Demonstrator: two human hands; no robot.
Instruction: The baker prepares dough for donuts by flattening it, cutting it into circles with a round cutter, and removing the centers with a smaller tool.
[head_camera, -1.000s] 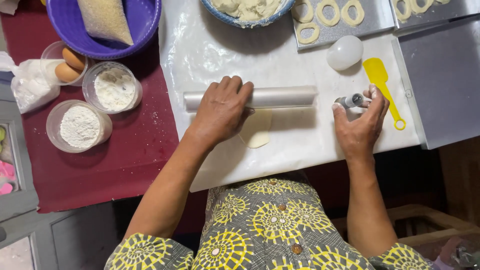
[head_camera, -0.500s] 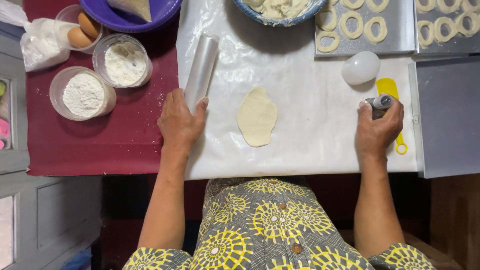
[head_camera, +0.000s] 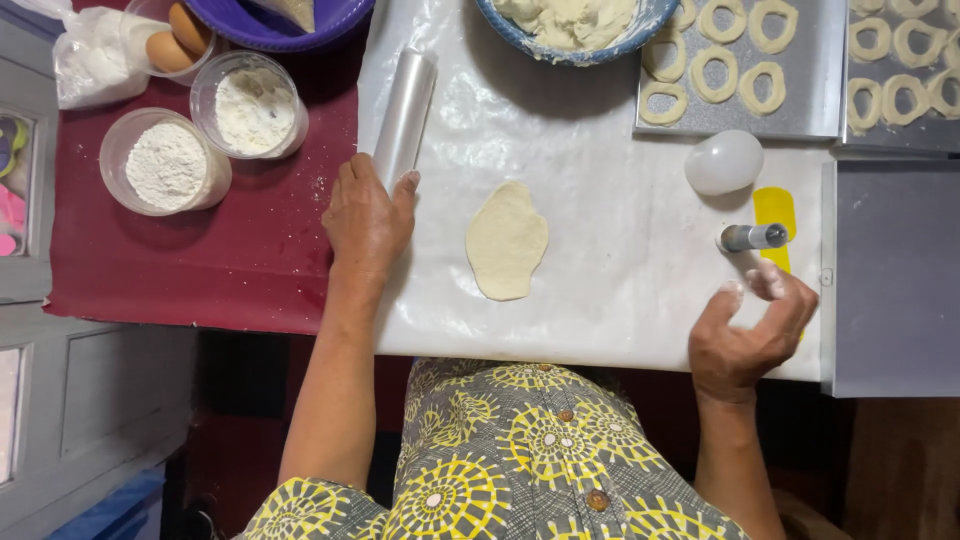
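A flat oval of rolled dough (head_camera: 507, 240) lies on the white sheet (head_camera: 600, 300) in the middle. My left hand (head_camera: 368, 217) rests palm down at the sheet's left edge, fingers on the near end of the plastic-wrapped rolling pin (head_camera: 404, 115), which lies pointing away from me. My right hand (head_camera: 752, 328) hovers at the right with floury fingers curled and nothing in them. Just beyond it lies a small metal cylinder cutter (head_camera: 752, 237) on a yellow spatula (head_camera: 774, 215).
A bowl of dough (head_camera: 570, 25), two trays of dough rings (head_camera: 745, 75) (head_camera: 905, 80), and a white round cutter (head_camera: 724, 162) sit at the back. On the red cloth (head_camera: 200, 270) stand two flour tubs (head_camera: 165, 163) (head_camera: 250, 105), eggs (head_camera: 175, 40) and a purple bowl (head_camera: 270, 25).
The left hand rolled the pin off the dough and laid it at the left. The right hand let go of the metal cutter and drew back toward me.
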